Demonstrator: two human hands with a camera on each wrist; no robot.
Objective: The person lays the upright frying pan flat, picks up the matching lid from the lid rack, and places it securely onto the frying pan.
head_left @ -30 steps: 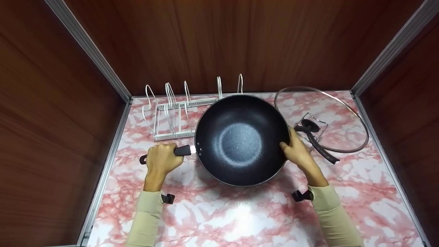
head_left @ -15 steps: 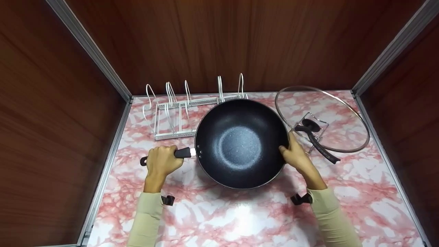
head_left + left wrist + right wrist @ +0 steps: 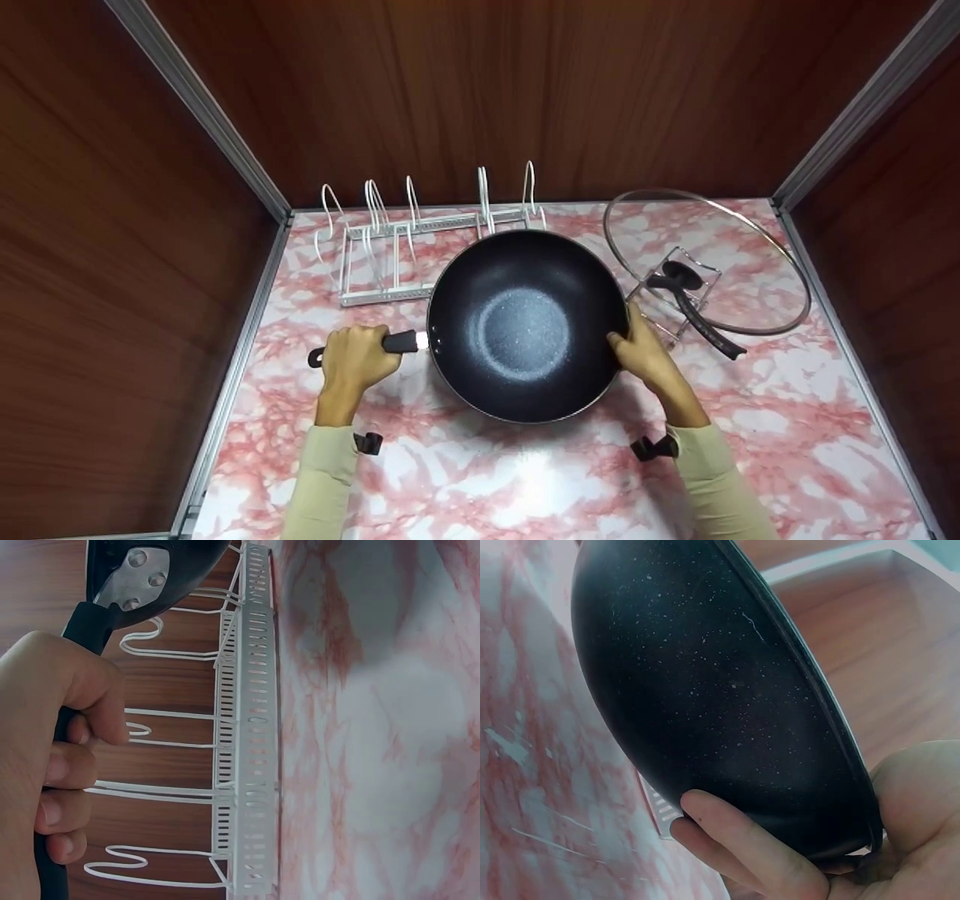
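A deep black wok (image 3: 525,330) with a speckled grey centre is held above the table between both hands. My left hand (image 3: 358,358) wraps its fingers round the wok's black handle (image 3: 400,343); in the left wrist view the riveted bracket (image 3: 139,577) joins that handle to the pan. On the opposite side my right hand (image 3: 643,349) pinches the rim, thumb inside. Its fingers (image 3: 742,840) lie under the speckled outer wall in the right wrist view. Behind the wok stands a white wire rack (image 3: 386,294), partly hidden by it.
A large glass lid (image 3: 757,300) with a black knob and handle leans on a small wire stand (image 3: 667,334) at the right. The pink-and-white marbled table (image 3: 465,480) has dark wooden walls (image 3: 450,90) on three sides.
Both hands have brought the wok slightly toward the person, so more of the rack's right end shows behind it. The grips have stayed the same; rack and lid have not moved.
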